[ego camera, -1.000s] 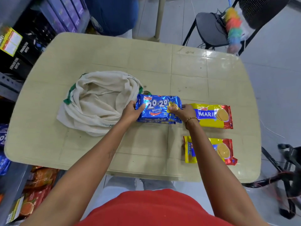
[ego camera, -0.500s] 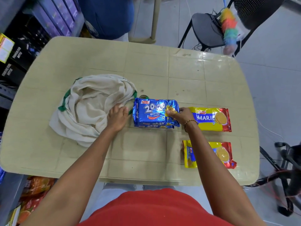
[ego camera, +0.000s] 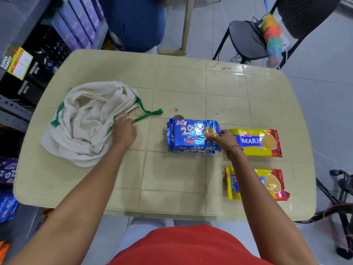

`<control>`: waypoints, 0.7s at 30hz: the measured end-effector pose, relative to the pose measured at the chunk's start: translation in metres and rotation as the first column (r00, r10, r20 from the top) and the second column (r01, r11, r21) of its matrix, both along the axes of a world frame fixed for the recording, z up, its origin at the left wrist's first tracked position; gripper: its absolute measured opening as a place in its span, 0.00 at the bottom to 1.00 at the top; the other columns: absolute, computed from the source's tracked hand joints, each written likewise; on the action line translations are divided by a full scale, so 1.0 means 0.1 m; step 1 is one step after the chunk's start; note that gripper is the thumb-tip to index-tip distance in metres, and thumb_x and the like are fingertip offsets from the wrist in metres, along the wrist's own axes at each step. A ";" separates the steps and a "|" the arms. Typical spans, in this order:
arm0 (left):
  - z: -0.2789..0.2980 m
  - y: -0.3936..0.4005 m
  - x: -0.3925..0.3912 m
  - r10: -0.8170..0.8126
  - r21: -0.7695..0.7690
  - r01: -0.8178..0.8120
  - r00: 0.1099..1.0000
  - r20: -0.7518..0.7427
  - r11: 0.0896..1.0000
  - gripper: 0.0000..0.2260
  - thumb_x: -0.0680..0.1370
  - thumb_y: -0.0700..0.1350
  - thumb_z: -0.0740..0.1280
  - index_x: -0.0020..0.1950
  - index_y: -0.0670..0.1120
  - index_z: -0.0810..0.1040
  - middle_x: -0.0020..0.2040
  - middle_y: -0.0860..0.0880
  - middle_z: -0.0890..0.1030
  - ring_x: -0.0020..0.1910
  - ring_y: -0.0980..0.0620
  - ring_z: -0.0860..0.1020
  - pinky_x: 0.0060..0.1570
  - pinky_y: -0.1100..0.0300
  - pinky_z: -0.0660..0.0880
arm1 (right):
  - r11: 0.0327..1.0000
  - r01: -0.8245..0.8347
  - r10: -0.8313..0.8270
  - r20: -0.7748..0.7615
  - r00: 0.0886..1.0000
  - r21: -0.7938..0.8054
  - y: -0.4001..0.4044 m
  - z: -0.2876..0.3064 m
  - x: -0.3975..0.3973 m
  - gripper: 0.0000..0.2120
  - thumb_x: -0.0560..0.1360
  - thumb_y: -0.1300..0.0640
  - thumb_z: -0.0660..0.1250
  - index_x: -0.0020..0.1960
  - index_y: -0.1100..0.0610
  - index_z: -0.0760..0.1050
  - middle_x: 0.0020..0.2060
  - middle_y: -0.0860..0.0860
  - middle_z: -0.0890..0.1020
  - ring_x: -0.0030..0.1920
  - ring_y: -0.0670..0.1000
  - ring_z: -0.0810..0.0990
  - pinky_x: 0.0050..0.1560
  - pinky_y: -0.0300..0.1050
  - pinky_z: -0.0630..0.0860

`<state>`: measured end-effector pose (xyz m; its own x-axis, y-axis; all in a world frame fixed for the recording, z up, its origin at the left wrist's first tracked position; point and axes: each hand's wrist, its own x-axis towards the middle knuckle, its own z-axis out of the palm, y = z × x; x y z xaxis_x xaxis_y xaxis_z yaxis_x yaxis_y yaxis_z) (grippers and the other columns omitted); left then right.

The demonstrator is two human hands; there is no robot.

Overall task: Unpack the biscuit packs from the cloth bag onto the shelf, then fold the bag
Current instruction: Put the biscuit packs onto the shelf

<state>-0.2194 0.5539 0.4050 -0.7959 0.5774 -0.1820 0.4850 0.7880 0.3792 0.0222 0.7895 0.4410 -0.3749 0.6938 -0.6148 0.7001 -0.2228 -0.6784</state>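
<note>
Left hand (ego camera: 123, 131) off blue 20-20 butter cookies pack (ego camera: 193, 136), now gripping cloth bag (ego camera: 86, 123) rim by green drawstring (ego camera: 148, 115). Bag dragged left, now well apart from pack. Drawstring now trails out on table.

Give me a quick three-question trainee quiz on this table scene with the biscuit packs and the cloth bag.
1. True or false: the right hand rests on the blue butter cookies pack.
2. How many yellow Marie packs lie on the table? A) one B) two C) three
3. Fill in: the left hand is at the edge of the ____, beside its green strap.

Key
1. True; its fingers sit on the pack's right end.
2. B; the farther Marie pack and the nearer Marie pack.
3. cloth bag, which lies crumpled, not yet folded.
</note>
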 end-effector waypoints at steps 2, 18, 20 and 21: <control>0.11 0.23 0.30 -0.012 0.159 -0.004 0.995 0.095 0.987 0.15 0.79 0.39 0.58 0.63 0.35 0.74 0.67 0.36 0.73 0.66 0.38 0.70 0.66 0.51 0.63 | 1.000 -0.001 0.000 -0.013 1.000 -0.014 -0.01 -0.01 0.00 0.28 0.70 0.51 0.74 0.63 0.64 0.69 0.57 0.60 0.79 0.55 0.58 0.81 0.51 0.50 0.79; 0.17 0.78 1.01 0.116 0.183 -0.558 0.457 0.882 0.810 0.19 0.73 0.54 0.71 0.58 0.45 0.73 0.54 0.46 0.82 0.50 0.48 0.82 0.52 0.53 0.79 | 0.974 0.056 -0.073 -0.074 0.995 -0.218 0.01 -0.05 -0.07 0.27 0.78 0.43 0.60 0.60 0.67 0.74 0.54 0.63 0.82 0.52 0.60 0.82 0.62 0.59 0.75; 0.17 0.79 1.00 0.086 0.197 -0.560 0.437 0.895 0.805 0.16 0.72 0.53 0.72 0.54 0.47 0.75 0.49 0.48 0.84 0.45 0.51 0.83 0.43 0.57 0.81 | 0.970 0.024 -0.043 -0.074 0.996 -0.242 0.00 -0.04 -0.06 0.29 0.78 0.41 0.58 0.61 0.66 0.73 0.52 0.62 0.82 0.51 0.60 0.82 0.62 0.59 0.76; 0.17 0.80 1.01 0.049 0.212 -0.551 0.420 0.906 0.808 0.13 0.72 0.52 0.72 0.51 0.48 0.76 0.46 0.49 0.85 0.42 0.53 0.84 0.38 0.60 0.80 | 0.967 0.012 -0.034 -0.082 0.996 -0.253 0.01 -0.05 -0.06 0.29 0.77 0.40 0.58 0.61 0.66 0.72 0.50 0.61 0.82 0.48 0.59 0.82 0.61 0.58 0.76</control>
